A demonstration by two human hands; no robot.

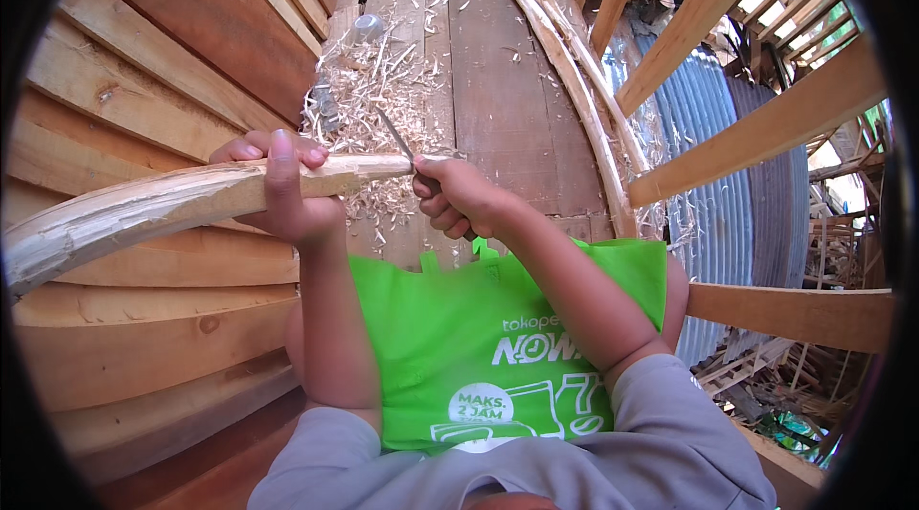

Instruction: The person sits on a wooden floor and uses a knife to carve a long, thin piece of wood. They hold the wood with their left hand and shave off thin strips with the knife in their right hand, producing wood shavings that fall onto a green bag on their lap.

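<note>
A long, pale, peeled wooden pole (pixel 163 204) slants across from the left rim, and its thinner end lies in front of me. My left hand (pixel 287 187) is wrapped round the pole, thumb pointing up. In my right hand (pixel 455 192) is a knife (pixel 394 134), its narrow dark blade pointing away and a little to the left. The blade crosses the pole close to its tip, and my right thumb lies beside that end. Most of the handle is hidden in my fist. Across my lap lies a green bag (pixel 431 319) with white print.
Curled wood shavings (pixel 383 89) cover the plank floor (pixel 493 118) ahead, with a small clear cup (pixel 368 28) among them. Two peeled poles (pixel 574 70) lie along the right side, by a wooden railing (pixel 766 132). A plank wall (pixel 163 79) stands close on the left. Corrugated metal sheets (pixel 708 166) are beyond the railing.
</note>
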